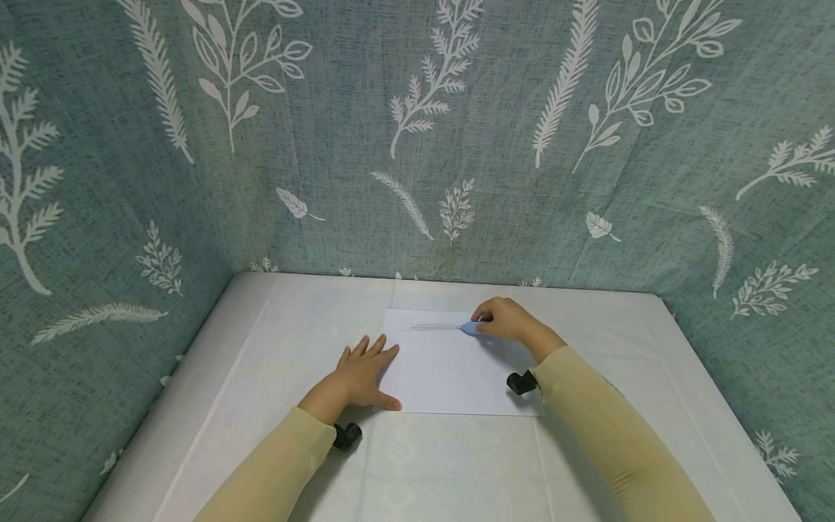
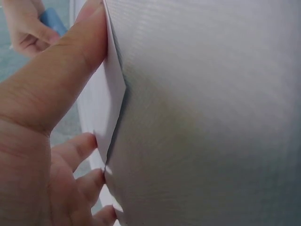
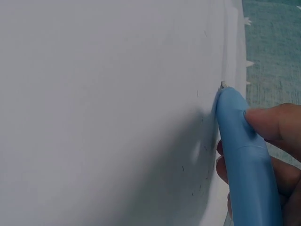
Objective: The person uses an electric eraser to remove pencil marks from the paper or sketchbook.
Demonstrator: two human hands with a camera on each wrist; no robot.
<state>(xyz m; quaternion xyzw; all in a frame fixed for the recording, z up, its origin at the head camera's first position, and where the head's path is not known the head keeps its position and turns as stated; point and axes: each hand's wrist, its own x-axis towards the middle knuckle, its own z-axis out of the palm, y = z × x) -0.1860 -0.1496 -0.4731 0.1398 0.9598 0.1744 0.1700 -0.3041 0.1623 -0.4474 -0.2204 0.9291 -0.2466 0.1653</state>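
Observation:
A sheet of white paper (image 1: 457, 370) lies on the table, with several thin grey lines (image 1: 433, 327) drawn near its far edge. My right hand (image 1: 505, 319) grips a thick light-blue electric eraser (image 3: 249, 160), its thumb on the upper side of the barrel. The small tip (image 3: 223, 85) meets the paper at the right end of the lines. Small dark crumbs (image 3: 183, 168) are scattered near it. With fingers spread, my left hand (image 1: 357, 378) rests at the sheet's left edge. Its thumb (image 2: 70, 66) and fingertips touch the paper near the corner.
The sheet lies on a table (image 1: 313, 312) covered with a white cloth. Behind it and at both sides hangs a green curtain (image 1: 352, 130) with white leaf patterns. A small black device (image 1: 348, 436) is worn at the left wrist, and another (image 1: 522, 383) at the right.

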